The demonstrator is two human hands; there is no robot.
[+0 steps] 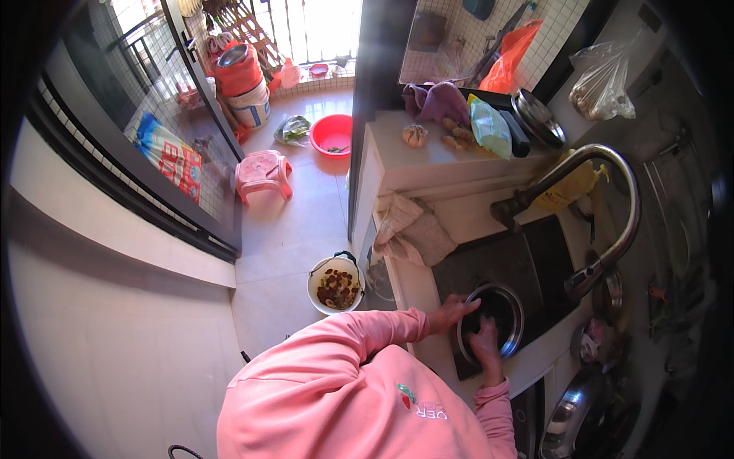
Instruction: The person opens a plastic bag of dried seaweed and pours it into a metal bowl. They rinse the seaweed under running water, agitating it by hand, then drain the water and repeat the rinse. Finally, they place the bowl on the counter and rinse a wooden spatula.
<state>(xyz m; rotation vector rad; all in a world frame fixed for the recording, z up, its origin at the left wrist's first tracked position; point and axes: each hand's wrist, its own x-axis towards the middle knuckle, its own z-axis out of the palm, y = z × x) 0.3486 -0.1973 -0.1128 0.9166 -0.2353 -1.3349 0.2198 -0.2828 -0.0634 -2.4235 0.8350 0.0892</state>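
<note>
A round stainless-steel bowl (519, 327) sits in the dark sink (481, 269), close to its near edge. My left hand (453, 312) grips the bowl's left rim, the thumb lying over the inside. Reaching down into the bowl is my right hand (486, 344); its fingers are bent and partly hidden, and whatever they touch in the dark interior is unclear. Over the sink arches a metal faucet (631, 189), its spray head (585, 281) to the right of the bowl. A pale cloth (413, 229) drapes over the counter at the sink's upper left corner.
A white bucket (335, 284) with food scraps stands on the floor to the left. Beyond it are a pink plastic stool (264, 175) and a red basin (332, 135). Garlic (414, 135), ginger (457, 135) and a purple cloth (438, 103) lie on the ledge.
</note>
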